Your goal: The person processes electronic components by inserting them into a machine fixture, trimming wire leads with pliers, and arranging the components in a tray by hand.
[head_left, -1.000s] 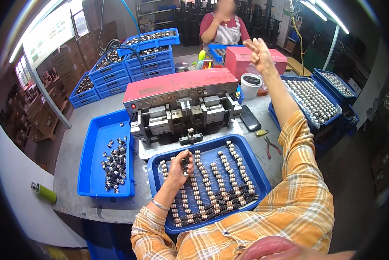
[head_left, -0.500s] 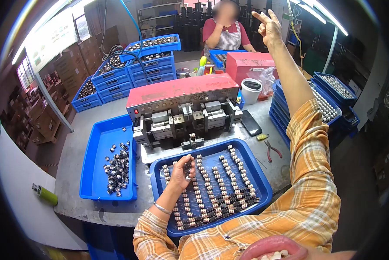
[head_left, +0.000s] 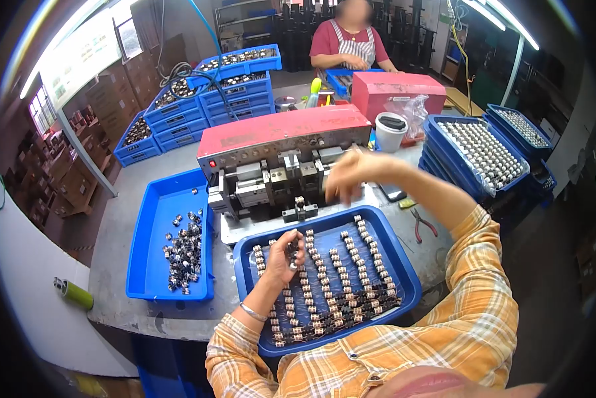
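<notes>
My left hand (head_left: 284, 260) is closed around several small black-and-silver parts (head_left: 292, 249), held over the left side of a blue tray (head_left: 414, 292). Rows of small silver cylindrical parts with dark ends (head_left: 324, 282) lie in that tray, more crowded at its near side. My right hand (head_left: 354, 174) hangs in front of the right half of a red-topped bench machine (head_left: 284, 129), its fingers smeared by motion. One small part (head_left: 300, 201) sits on the metal holder (head_left: 300, 212) at the machine's front, left of my right hand.
At left, a blue bin (head_left: 138, 265) holds a loose heap of parts. Pliers (head_left: 422, 225), a partly covered phone (head_left: 392, 192) and a white tub (head_left: 391, 132) lie rightward. Stacked trays (head_left: 437, 159) stand right, blue crates (head_left: 238, 99) behind. A co-worker (head_left: 351, 43) sits opposite.
My right hand has come down from high at the upper right to the machine's front. My left hand stays closed over the tray. The co-worker's raised hand has lowered to the tray opposite.
</notes>
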Available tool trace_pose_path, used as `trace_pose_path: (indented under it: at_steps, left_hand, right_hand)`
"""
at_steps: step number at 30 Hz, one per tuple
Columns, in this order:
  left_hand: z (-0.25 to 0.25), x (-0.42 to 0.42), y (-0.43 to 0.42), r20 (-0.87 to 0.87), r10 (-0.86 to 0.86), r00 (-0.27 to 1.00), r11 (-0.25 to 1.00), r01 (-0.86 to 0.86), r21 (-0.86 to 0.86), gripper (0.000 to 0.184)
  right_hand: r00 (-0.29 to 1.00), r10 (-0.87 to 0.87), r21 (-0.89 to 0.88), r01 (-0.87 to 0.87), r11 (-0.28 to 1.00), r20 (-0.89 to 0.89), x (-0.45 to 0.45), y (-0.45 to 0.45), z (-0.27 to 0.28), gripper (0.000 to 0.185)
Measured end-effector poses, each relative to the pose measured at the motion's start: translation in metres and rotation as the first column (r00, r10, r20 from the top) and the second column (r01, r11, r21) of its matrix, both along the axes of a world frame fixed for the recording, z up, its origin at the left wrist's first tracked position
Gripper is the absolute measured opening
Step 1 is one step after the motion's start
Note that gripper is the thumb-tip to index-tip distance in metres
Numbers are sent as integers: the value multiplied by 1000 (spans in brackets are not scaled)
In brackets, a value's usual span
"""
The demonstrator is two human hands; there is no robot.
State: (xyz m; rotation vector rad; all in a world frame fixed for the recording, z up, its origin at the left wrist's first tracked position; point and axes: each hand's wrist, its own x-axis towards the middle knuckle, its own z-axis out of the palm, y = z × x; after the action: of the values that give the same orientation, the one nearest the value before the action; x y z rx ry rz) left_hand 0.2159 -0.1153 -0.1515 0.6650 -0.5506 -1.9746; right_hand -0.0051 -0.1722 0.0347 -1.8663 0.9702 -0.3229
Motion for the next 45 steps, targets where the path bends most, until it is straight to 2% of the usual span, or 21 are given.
trace_pose_path:
  at_steps: [1,2,5,9,11,12,15,18,23,27,29,30,36,39,43,45]
  left_hand:
    - [1,2,1,15,4,1000,1000,-4,-1,18]
    - [4,3,3,0,10,1000,1000,-10,4,18]
    - [6,6,4,-16,5,1000,1000,-5,-11,17]
    - [7,6,4,-29,13,999,1000,-13,-26,17]
    - [9,7,4,-39,8,999,999,-9,-36,17]
    - [10,8,4,-40,13,999,999,-14,-40,18]
    - [14,8,4,-50,10,999,999,-13,-42,18]
    - [16,11,4,-34,9,999,998,-11,-62,17]
    - [16,14,3,7,25,1000,998,-25,-55,17]
    - [12,19,-3,-9,10,1000,996,-11,-93,16]
    - [8,21,-5,-31,19,999,996,-22,-81,16]
    - [8,22,-5,-18,27,999,997,-28,-75,17]
    - [15,20,-1,-15,16,1000,995,-18,-94,17]
    - [16,18,-1,-26,32,999,995,-34,-96,18]
    - [17,16,-3,1,29,1000,996,-29,-84,18]
    - [16,16,-5,-2,24,1000,996,-24,-89,17]
  right_hand:
    - [979,204,101,-205,973,20,8,13,-17,30]
    - [941,338,115,-332,936,-35,17,32,-23,33]
    - [790,605,240,-570,786,-104,28,61,-39,41]
    - [741,671,263,-646,717,-9,20,72,-35,45]
    - [726,684,336,-663,668,71,15,73,-19,37]
    - [741,647,292,-669,684,180,13,77,-21,44]
    - [749,653,350,-645,679,114,12,78,-25,36]
    - [774,622,439,-602,666,118,15,82,-57,37]
    - [788,606,492,-574,654,113,11,93,-94,39]
    - [867,470,486,-487,726,167,0,93,-104,38]
    - [896,307,515,-437,737,321,-5,96,-114,36]
    - [879,279,501,-454,736,387,-5,98,-118,36]
    - [897,279,504,-425,752,342,13,108,-119,41]
    - [847,442,519,-530,670,294,22,100,-116,39]
    - [862,491,327,-503,800,124,26,75,-66,41]
    - [878,401,78,-433,898,260,26,44,-41,31]
